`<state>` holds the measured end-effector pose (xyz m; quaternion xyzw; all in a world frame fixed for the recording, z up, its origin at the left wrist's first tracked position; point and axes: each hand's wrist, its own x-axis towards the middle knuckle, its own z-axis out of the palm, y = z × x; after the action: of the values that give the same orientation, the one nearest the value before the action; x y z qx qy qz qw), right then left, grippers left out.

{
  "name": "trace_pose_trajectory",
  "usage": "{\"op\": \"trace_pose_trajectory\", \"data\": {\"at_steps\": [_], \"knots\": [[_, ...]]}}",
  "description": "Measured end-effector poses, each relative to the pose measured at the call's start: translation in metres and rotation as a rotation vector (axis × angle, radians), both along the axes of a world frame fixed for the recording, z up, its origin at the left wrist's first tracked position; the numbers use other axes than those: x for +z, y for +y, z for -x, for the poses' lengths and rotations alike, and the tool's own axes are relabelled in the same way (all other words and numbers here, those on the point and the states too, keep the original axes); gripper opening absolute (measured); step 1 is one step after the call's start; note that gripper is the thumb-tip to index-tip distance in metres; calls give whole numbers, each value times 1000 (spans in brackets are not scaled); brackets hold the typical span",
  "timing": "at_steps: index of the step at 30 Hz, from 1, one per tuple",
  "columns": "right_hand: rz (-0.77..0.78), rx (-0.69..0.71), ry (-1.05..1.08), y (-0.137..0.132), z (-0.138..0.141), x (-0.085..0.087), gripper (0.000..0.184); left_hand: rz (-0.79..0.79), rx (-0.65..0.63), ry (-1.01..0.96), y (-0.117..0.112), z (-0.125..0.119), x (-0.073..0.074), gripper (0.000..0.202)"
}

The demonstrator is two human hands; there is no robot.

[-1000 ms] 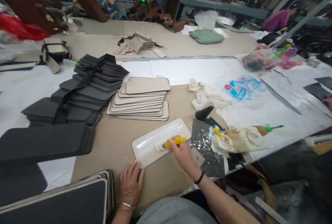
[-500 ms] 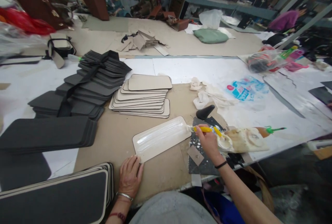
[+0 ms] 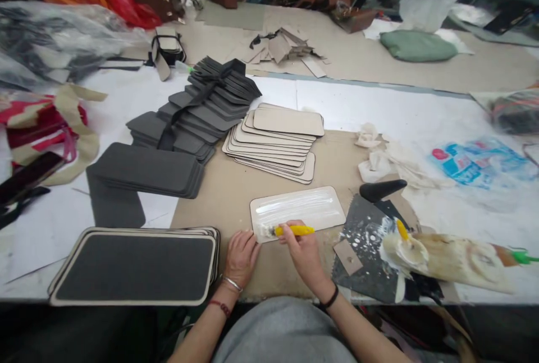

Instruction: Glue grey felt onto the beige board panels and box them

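White paste (image 3: pixel 290 203) lies in wet streaks along the pale panel (image 3: pixel 309 214), which rests on the brown sheet (image 3: pixel 227 206) at the near middle of the counter (image 3: pixel 357 102). Watching from far off, I see the brush (image 3: pixel 297 230) has crossed over: half a second ago its bristles were at the panel's right end, and now they press by the near left corner, where a thicker smear shows. To me that suggests the long middle is mostly covered and this end is getting its share. The right hand (image 3: pixel 305 253) has its fingers pinched around the yellow handle; the left hand (image 3: pixel 241 252) lies flat, fingers together and spread on nothing, tips at the same corner, apparently steadying it. My view has swung left too, bringing in a tan strap (image 3: pixel 69 113). Just beyond the panel sits the stack of pale pieces (image 3: pixel 273 147); rimmed dark boards (image 3: pixel 135 267) lie near left, and the paste pot (image 3: pixel 412 253) stands to the right.
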<state>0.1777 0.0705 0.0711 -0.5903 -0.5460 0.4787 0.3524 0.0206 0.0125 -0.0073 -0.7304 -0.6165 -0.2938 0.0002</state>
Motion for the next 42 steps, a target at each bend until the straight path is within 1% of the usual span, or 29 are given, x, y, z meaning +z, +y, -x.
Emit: {"op": "trace_pose_trajectory", "data": {"at_steps": [2, 3, 5, 7, 9, 13, 15, 18, 21, 24, 26, 27, 29, 31, 34, 36, 37, 39, 40, 42], "knots": [[18, 3, 41, 0, 12, -9, 26, -7, -15, -9, 0, 1, 1, 18], [16, 1, 29, 1, 14, -13, 26, -15, -23, -10, 1, 1, 1, 17], [13, -7, -36, 3, 6, -20, 26, -37, -30, -13, 1, 2, 1, 16], [15, -35, -122, 6, -16, -24, 26, -54, -27, -14, 2, 2, 1, 14], [11, -90, -218, 11, -46, -23, 28, -57, -27, -9, 3, 2, 0, 13], [-11, -233, -462, 25, -110, -15, 34, -63, -40, -6, 3, 3, -2, 15], [-21, -287, -557, 31, -133, -9, 36, -74, -43, -10, 3, 3, -2, 14], [-48, -337, -605, 35, -151, -4, 38, -86, -56, -11, 3, 4, -4, 14], [-101, -317, -632, 32, -154, -1, 39, -84, -57, 3, 3, 3, -5, 15], [-152, -301, -700, 28, -149, 4, 41, -69, -34, 11, 2, 3, -5, 15], [-183, -318, -704, 29, -137, 9, 41, -58, -30, 7, 2, 2, -5, 15], [-193, -314, -667, 30, -127, 12, 40, -51, -30, 4, 2, 2, -4, 15], [-182, -257, -505, 34, -97, 15, 37, -33, -25, -1, 2, 2, -4, 14], [-140, -155, -283, 37, -58, 14, 34, -18, -15, -6, 2, 2, -4, 14], [-59, -48, -45, 39, 3, 5, 29, -14, -10, -17, 2, 1, -4, 14], [-15, -13, 9, 43, 31, -5, 27, -33, -9, -28, 2, 1, -5, 15], [1, 1, 12, 45, 39, -10, 27, -43, -10, -31, 2, 1, -5, 15], [19, 18, -10, 52, 43, -19, 27, -55, -12, -29, 2, 1, -5, 14], [21, 13, -28, 56, 40, -22, 27, -54, -13, -24, 2, 2, -5, 14], [20, -27, -71, 64, 23, -25, 29, -55, -16, -14, 2, 2, -5, 15]]}}
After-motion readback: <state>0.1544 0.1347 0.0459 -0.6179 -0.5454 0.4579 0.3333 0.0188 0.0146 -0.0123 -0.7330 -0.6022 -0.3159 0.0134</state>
